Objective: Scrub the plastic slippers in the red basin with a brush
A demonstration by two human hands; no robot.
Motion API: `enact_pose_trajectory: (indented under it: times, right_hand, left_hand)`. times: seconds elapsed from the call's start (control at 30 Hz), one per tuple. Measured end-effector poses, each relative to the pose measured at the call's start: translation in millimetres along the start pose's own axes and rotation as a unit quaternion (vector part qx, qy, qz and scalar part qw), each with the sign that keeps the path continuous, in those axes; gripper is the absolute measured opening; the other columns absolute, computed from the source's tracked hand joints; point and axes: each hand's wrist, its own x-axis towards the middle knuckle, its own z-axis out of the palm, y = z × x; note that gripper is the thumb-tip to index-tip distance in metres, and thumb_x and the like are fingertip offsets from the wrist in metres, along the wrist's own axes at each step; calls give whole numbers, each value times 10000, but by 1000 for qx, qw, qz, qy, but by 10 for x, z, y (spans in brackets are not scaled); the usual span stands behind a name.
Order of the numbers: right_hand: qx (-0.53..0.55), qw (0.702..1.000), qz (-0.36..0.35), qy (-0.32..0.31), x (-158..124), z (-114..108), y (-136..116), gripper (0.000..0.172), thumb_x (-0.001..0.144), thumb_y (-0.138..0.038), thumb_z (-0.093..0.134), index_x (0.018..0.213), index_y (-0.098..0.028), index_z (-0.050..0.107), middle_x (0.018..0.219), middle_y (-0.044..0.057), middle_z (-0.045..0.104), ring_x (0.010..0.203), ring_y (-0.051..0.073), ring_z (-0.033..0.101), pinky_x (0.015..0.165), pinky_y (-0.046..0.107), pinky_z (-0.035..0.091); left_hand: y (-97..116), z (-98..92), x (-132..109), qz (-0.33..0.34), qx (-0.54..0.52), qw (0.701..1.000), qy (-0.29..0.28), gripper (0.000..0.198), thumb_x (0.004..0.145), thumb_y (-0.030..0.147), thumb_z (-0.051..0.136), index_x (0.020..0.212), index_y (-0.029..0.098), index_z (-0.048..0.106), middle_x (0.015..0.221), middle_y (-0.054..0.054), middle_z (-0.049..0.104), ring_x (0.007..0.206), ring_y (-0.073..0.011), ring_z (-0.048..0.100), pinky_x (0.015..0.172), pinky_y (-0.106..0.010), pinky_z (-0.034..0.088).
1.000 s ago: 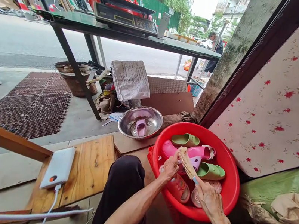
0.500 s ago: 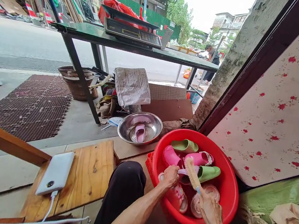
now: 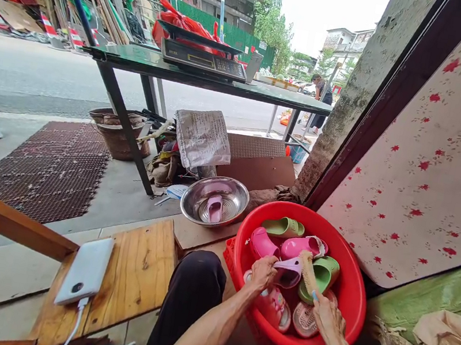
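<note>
Inside the red basin (image 3: 352,300) lie several pink and green shoes. My left hand (image 3: 263,272) is closed on a purple slipper (image 3: 288,271) over the basin's left part. A brush (image 3: 308,271) with pale bristles is gripped by its handle in my right hand (image 3: 327,317); its head is just right of the purple slipper, by a green slipper (image 3: 323,277). Behind these sit a pink clog (image 3: 300,246) and another green slipper (image 3: 283,227). A reddish shoe (image 3: 274,309) and an upturned sole (image 3: 306,319) are nearest me.
A steel bowl (image 3: 234,205) holding a purple slipper stands beyond my knee. On the left, a white phone (image 3: 84,272) with a cable lies on a wooden bench (image 3: 141,263). A table (image 3: 269,93) bears a scale (image 3: 204,60). A person (image 3: 322,102) bends over in the distance.
The brush has moved right, off the purple slipper, whose opening now faces more upward. The nearer green slipper has turned and shifted toward me. My left hand stays on the purple slipper.
</note>
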Motion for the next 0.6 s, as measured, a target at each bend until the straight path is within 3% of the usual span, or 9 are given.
enact_pose_trajectory:
  times: [0.13,0.23,0.37,0.47,0.6]
  right_hand:
    - [7,1000,7,-18,138,180,5,356,977,-267,571,1213,-220,832,1142,178,798,1124,350,758,895,392,593]
    - [49,998,12,-46,206,239,-11,435,991,-252,520,1333,-219,787,1159,179,804,1131,339,761,902,397,590]
    - [189,978,-16,-82,220,215,-42,554,1056,-297,348,1441,-167,724,1191,155,816,1106,283,772,857,330,579]
    - [251,965,-41,-65,133,160,-44,587,1063,-375,339,1440,-155,732,1245,151,809,1125,283,766,857,311,573]
    - [227,970,-79,-38,-153,86,-83,565,1041,-344,389,1493,-211,701,1176,130,831,1090,286,779,850,313,568]
  left_hand:
    - [-13,-77,16,-49,-46,998,5,355,911,291,610,1209,271,802,1160,-25,821,1103,-211,734,827,-246,488]
    - [-59,-119,29,-75,-39,996,-6,367,913,286,611,1232,221,780,1207,-75,810,1139,-241,737,841,-269,500]
    - [-120,-67,36,-63,20,997,-27,508,881,229,640,1387,186,666,1332,-147,748,1202,-296,725,902,-324,524]
    - [-110,17,56,-59,33,997,-42,541,876,198,647,1417,186,628,1355,-163,724,1236,-317,711,934,-349,535]
    - [-32,101,75,-49,2,998,-47,544,882,174,653,1424,197,624,1346,-155,728,1247,-314,696,986,-353,519]
